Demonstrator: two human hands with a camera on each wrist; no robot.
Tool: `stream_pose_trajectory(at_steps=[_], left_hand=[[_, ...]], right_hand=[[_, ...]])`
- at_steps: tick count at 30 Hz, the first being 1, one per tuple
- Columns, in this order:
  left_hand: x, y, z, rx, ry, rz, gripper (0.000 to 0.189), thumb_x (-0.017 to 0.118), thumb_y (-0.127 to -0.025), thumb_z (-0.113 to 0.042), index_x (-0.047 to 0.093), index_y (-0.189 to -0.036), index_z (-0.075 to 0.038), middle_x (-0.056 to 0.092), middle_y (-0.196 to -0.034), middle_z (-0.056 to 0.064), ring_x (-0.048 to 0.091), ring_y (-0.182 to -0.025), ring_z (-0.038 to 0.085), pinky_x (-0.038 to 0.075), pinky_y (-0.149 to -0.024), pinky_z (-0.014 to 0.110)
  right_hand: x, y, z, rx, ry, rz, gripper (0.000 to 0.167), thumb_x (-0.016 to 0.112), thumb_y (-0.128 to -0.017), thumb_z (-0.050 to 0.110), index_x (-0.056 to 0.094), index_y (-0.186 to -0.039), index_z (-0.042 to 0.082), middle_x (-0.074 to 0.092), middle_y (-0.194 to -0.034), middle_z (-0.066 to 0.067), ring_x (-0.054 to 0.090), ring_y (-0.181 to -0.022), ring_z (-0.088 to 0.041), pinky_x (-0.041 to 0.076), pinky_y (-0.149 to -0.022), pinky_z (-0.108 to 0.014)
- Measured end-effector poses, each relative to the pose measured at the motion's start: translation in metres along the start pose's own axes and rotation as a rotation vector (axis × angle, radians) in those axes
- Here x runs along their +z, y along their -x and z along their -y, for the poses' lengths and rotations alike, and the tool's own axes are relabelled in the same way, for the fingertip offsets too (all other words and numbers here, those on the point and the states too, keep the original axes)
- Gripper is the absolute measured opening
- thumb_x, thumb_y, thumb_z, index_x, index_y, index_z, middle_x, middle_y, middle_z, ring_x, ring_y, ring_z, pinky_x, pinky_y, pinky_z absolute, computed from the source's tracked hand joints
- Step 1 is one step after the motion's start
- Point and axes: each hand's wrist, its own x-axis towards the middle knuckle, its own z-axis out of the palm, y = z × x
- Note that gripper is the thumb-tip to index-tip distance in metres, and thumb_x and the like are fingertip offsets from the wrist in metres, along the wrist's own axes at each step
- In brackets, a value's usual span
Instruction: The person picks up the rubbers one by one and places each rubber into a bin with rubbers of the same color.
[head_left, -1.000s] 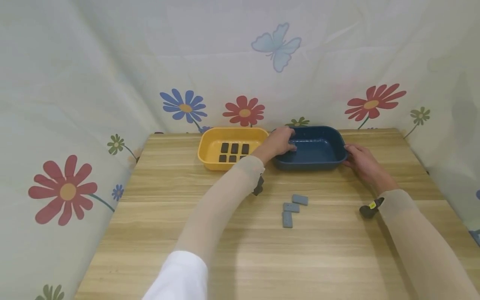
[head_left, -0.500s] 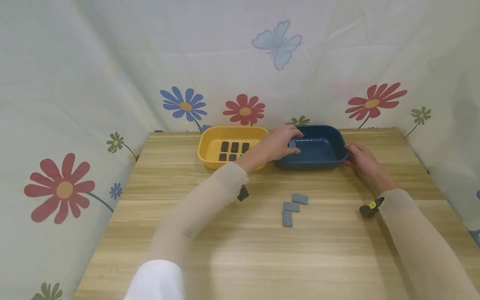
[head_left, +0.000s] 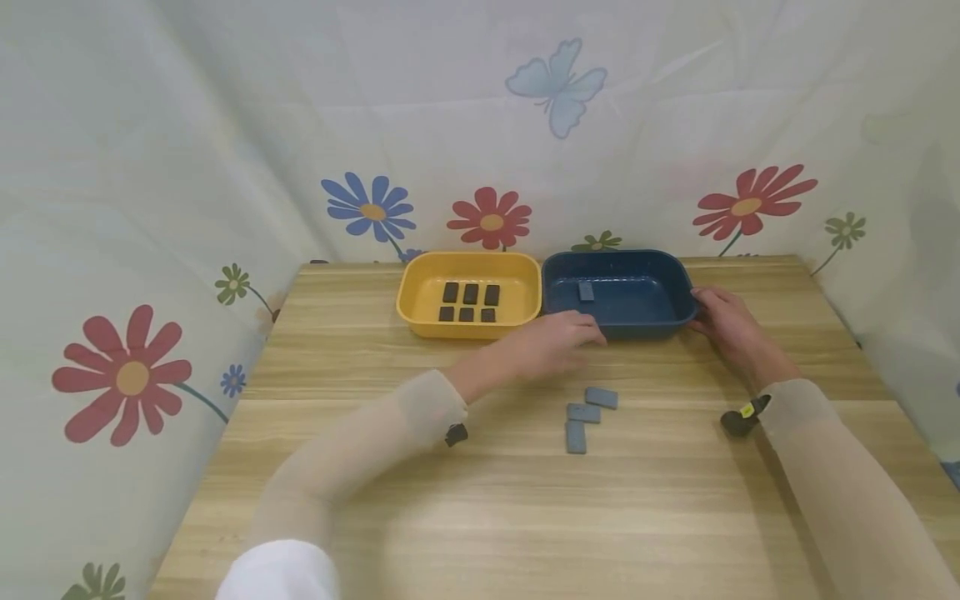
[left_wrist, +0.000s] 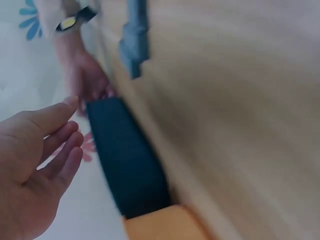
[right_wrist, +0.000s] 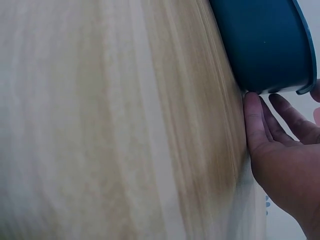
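Observation:
My left hand (head_left: 551,343) hovers just in front of the blue plastic bin (head_left: 618,328), its fingers loosely bent and holding nothing; the left wrist view shows space between thumb and fingers. One grey tile (head_left: 586,291) lies inside that bin, toward its left end. At the bin's right end, my right hand (head_left: 727,327) rests its fingertips against the wall near the rim. Seen from the right wrist, the fingers (right_wrist: 256,117) are extended and touch the bin's end low down, close to the table. Three more grey tiles (head_left: 576,437) lie on the wood in front, grouped together.
A yellow bin (head_left: 468,331) stands directly left of the blue one, with several black tiles (head_left: 470,293) in two rows inside. Both bins sit at the back edge of the wooden table (head_left: 480,533). Behind hangs a flower-printed cloth (head_left: 420,100).
My left hand has let go of the grey tile inside the blue bin and drawn back over the front rim. My right hand stays at the bin's right end.

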Motion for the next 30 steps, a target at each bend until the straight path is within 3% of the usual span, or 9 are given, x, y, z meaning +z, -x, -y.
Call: stream_pose_trajectory(at_steps=[5, 9, 13, 22, 30], left_hand=[[0.021, 0.004, -0.003, 0.017, 0.006, 0.062, 0.035, 0.076, -0.101, -0.020, 0.071, -0.134, -0.012, 0.067, -0.131, 0.000, 0.059, -0.123, 0.016, 0.051, -0.108, 0.025], [0.036, 0.006, 0.000, 0.034, 0.041, 0.081, 0.036, 0.077, -0.099, -0.019, 0.071, -0.134, -0.013, 0.068, -0.129, -0.003, 0.058, -0.121, 0.013, 0.049, -0.108, 0.022], [0.046, 0.004, -0.001, 0.059, 0.013, 0.094, 0.038, 0.080, -0.097, -0.017, 0.071, -0.133, -0.012, 0.069, -0.130, -0.001, 0.060, -0.122, 0.014, 0.049, -0.109, 0.022], [0.051, -0.001, -0.009, 0.035, -0.022, 0.115, 0.041, 0.081, -0.097, -0.020, 0.070, -0.135, -0.013, 0.067, -0.134, 0.000, 0.060, -0.124, 0.013, 0.048, -0.110, 0.021], [0.057, -0.008, -0.013, 0.060, -0.038, 0.091, 0.047, 0.083, -0.095, -0.025, 0.068, -0.138, -0.014, 0.066, -0.138, 0.000, 0.058, -0.128, 0.015, 0.046, -0.113, 0.021]], right_hand=[[0.000, 0.000, -0.001, 0.005, -0.010, -0.010, 0.029, 0.048, -0.114, 0.021, 0.054, -0.129, -0.004, 0.070, -0.108, 0.007, 0.067, -0.100, -0.005, 0.063, -0.084, -0.019], [0.001, 0.000, -0.001, 0.017, 0.028, -0.020, 0.036, 0.049, -0.114, 0.026, 0.050, -0.134, -0.004, 0.067, -0.110, 0.008, 0.065, -0.102, -0.003, 0.062, -0.085, -0.017], [0.002, 0.000, -0.001, 0.017, 0.027, -0.026, 0.033, 0.050, -0.114, 0.025, 0.051, -0.132, -0.002, 0.066, -0.111, 0.008, 0.064, -0.102, -0.003, 0.062, -0.086, -0.017], [0.001, -0.002, 0.000, 0.052, 0.093, -0.038, 0.052, 0.048, -0.114, 0.030, 0.041, -0.150, -0.007, 0.055, -0.124, 0.002, 0.061, -0.108, -0.002, 0.061, -0.089, -0.017], [0.000, -0.003, 0.000, 0.044, 0.104, -0.049, 0.043, 0.048, -0.114, 0.031, 0.048, -0.143, -0.001, 0.056, -0.124, 0.003, 0.060, -0.109, -0.004, 0.061, -0.088, -0.017]])
